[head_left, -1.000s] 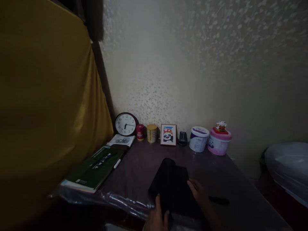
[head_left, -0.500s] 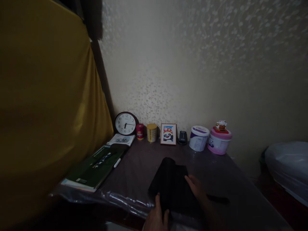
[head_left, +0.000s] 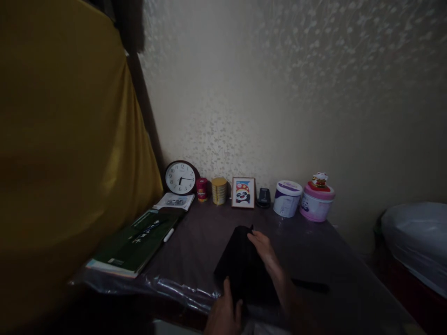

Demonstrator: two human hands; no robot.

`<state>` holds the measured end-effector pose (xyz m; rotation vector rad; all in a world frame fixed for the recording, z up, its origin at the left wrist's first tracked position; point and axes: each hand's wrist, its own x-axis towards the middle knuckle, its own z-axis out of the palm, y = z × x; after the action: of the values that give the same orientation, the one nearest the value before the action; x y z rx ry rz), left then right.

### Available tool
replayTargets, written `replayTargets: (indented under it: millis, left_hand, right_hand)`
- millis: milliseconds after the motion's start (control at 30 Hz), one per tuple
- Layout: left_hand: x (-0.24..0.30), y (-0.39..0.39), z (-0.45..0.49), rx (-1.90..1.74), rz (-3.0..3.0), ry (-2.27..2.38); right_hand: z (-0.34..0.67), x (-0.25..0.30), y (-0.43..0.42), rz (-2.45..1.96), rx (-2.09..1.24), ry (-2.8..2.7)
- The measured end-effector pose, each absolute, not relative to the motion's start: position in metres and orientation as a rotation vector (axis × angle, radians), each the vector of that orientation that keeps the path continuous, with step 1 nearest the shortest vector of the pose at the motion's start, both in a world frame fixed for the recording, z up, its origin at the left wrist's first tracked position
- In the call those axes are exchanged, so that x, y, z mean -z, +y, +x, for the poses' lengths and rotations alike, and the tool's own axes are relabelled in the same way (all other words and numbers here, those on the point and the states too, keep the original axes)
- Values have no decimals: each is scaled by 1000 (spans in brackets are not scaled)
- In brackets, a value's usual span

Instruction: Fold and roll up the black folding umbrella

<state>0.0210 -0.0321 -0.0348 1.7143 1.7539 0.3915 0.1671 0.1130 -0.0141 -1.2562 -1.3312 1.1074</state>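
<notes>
A soft black fabric item (head_left: 237, 260) lies on the table near its front edge; its exact kind is too dark to make out. My left hand (head_left: 225, 311) grips its near left edge, index finger on top and thumb apart. At its far right edge, my right hand (head_left: 263, 249) pinches the fabric between thumb and fingers, where a small dark tip sticks up. A dark strap-like piece (head_left: 310, 285) lies to the right, partly behind my right forearm, and I cannot tell whether it joins the fabric.
Along the wall stand a clock (head_left: 180, 178), a red can (head_left: 201, 190), a yellow-lidded container (head_left: 219, 191), a panda picture frame (head_left: 243, 193), a small black object (head_left: 264, 198) and two tubs (head_left: 287, 200). Green book (head_left: 134, 242) and white pen (head_left: 168, 235) lie left, beside a yellow curtain (head_left: 70, 153).
My right hand has moved up and left, from the fabric's right side to its far edge, drawing that part over. My left hand stays at the near edge.
</notes>
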Motion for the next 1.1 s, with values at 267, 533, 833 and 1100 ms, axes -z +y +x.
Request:
replayTargets:
  millis: [267, 533, 833, 1100]
  left_hand:
    - [42, -25, 27, -254, 1691, 1785]
    - [47, -25, 24, -339, 1692, 1744]
    - [30, -31, 25, -402, 1715, 1688]
    - [31, -29, 23, -314, 1859, 1675]
  right_hand:
    - [123, 27, 130, -1645, -824, -1651]
    - [116, 23, 129, -1754, -731, -1810]
    - [112, 15, 124, -1795, -716, -1875]
    - [108, 15, 120, -1730, -738, -1974]
